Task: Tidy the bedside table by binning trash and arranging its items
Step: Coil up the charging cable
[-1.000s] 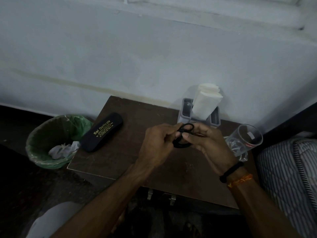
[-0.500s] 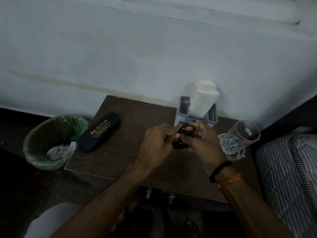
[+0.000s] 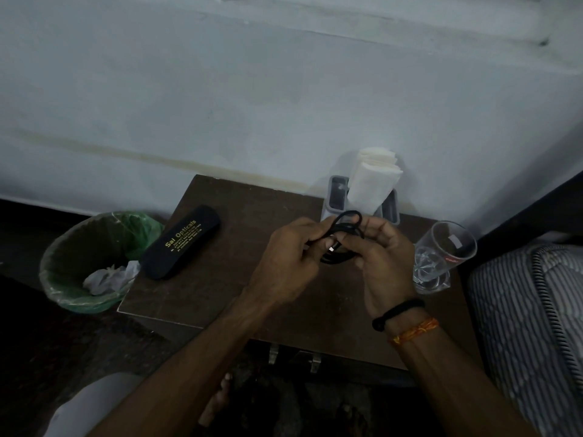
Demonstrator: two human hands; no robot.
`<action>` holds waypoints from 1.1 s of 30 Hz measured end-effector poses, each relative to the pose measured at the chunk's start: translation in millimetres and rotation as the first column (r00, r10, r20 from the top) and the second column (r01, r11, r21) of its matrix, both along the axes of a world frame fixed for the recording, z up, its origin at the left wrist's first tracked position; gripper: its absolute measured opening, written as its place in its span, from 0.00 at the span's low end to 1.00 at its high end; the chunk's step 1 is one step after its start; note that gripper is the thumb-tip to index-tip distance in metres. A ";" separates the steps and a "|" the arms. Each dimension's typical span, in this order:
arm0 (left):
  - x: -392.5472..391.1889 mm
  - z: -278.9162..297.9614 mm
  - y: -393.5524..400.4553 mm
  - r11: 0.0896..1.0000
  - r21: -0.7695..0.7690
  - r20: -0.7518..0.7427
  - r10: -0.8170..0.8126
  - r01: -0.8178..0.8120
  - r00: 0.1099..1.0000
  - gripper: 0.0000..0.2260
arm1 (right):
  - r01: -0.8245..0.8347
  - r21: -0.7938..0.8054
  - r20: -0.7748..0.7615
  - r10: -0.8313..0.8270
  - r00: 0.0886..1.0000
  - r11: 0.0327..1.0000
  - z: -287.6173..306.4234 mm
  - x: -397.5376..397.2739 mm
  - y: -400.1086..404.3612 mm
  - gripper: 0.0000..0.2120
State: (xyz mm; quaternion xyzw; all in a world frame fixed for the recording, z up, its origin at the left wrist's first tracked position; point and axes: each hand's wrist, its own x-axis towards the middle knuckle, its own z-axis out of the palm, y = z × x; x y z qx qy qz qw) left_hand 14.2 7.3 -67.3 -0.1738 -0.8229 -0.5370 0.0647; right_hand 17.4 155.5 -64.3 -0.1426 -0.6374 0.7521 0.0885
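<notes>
Both hands hold a coiled black cable just above the dark brown bedside table. My left hand pinches the coil from the left, and my right hand grips it from the right with its fingers curled round the loops. A small metal plug end shows between the fingers. A black spectacle case with gold lettering lies on the table's left part. At the back stands a grey holder with white paper napkins in it. A clear glass stands at the right edge.
A bin with a green liner sits on the floor left of the table, crumpled white paper inside. A striped mattress lies to the right. The pale wall runs close behind the table.
The hands have stayed in the same spot over the table and kept working the cable; its upper loop now stands out more between them.
</notes>
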 end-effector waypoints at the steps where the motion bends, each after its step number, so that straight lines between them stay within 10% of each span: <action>1: 0.5 0.2 0.1 1.000 0.004 0.006 -0.024 0.023 1.000 0.15 | 0.008 -0.004 -0.006 -0.008 1.000 1.000 0.4 -0.3 0.5 0.14; 12: -3.3 -1.1 -10.4 0.996 0.035 0.134 -0.083 0.079 0.988 0.17 | -0.261 -0.227 0.053 0.280 0.959 0.938 13.7 -1.7 9.5 0.25; 24: -5.1 1.4 -9.8 1.000 0.008 0.138 0.014 -0.016 0.990 0.17 | -0.314 0.473 -0.138 0.421 0.896 0.823 4.9 6.2 15.6 0.17; 33: -5.8 3.4 -10.2 0.999 0.014 0.141 0.028 -0.030 0.990 0.16 | -0.243 0.315 -0.143 0.299 0.944 0.918 5.5 7.0 1.8 0.14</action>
